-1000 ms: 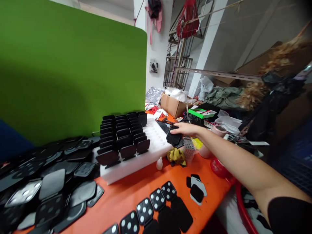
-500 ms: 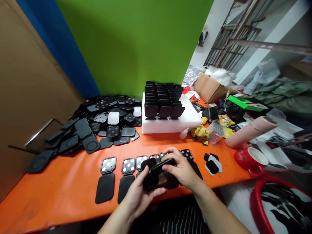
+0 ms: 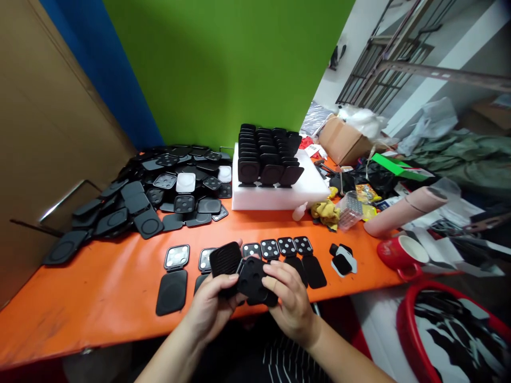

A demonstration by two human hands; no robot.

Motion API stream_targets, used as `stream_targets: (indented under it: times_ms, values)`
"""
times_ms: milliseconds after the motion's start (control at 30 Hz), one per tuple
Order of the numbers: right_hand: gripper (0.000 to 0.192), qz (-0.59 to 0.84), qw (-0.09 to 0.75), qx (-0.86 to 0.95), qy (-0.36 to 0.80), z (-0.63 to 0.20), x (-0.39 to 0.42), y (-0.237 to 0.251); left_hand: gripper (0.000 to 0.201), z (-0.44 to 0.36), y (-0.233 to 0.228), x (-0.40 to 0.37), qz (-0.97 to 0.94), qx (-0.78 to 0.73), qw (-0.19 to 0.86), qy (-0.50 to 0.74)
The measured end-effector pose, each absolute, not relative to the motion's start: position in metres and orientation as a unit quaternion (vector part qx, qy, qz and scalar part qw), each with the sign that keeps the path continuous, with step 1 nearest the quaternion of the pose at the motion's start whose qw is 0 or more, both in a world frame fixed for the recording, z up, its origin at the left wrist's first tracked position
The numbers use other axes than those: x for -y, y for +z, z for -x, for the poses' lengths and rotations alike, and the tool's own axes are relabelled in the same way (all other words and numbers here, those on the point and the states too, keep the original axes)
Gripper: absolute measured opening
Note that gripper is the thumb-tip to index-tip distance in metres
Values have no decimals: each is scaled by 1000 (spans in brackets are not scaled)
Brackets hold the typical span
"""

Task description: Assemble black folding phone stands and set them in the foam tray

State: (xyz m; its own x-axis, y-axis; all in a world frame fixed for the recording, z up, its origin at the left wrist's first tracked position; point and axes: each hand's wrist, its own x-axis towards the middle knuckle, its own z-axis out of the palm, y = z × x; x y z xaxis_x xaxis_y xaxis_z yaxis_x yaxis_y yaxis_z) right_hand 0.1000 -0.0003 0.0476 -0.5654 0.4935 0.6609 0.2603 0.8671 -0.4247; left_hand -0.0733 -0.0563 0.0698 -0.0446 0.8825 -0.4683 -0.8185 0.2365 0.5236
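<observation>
Both hands hold a black folding wireless charger above the front of the orange table. My left hand [image 3: 211, 306] is closed on its left side, thumb over a panel with fine ridges. My right hand [image 3: 289, 303] has its fingers laid over the other panel, a black piece with round recesses [image 3: 252, 279]; whether that piece is loose or attached is unclear. Below stands a row of opened chargers, each with a dotted upper panel and a plain lower one, such as the leftmost charger [image 3: 171, 292]. My hands hide part of the row.
A heap of black folding chargers [image 3: 147, 226] lies at the left. Upright chargers [image 3: 271, 173] stand in rows on a white foam block [image 3: 275, 201]. To the right are a small stack of pads [image 3: 342, 263], a yellow cloth [image 3: 325, 214], a red mug [image 3: 393, 255] and a pink bottle [image 3: 407, 210].
The charger in my hands has turned so that its ridged and recessed faces show toward me. My right hand has moved lower, its fingers now across the recessed piece.
</observation>
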Motion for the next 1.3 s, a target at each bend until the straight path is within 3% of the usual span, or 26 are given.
stream_targets:
  times_ms: [133,500,567,667,767,867,1067,1300]
  values:
    - [60,245,452,843,161,-97,5,45,25,73,72,56,-45,-369,685,627]
    - [51,299,479,791,234,-97,4,41,5,72,65,54,-5,-364,689,627]
    - [42,312,476,767,296,-97,5,39,6,72,65,53,-4,-369,686,627]
    - [26,357,448,661,484,-94,8,38,19,72,65,52,-14,-371,680,632]
    - [30,367,383,493,689,-90,11,40,39,71,66,50,-37,-376,669,640]
    - [38,344,340,387,785,-86,13,42,48,68,68,48,-58,-386,662,639]
    - [28,390,308,358,790,-82,10,44,37,65,65,44,-16,-399,650,647]
    - [26,424,331,326,778,-84,5,38,46,72,61,39,-53,-440,631,637]
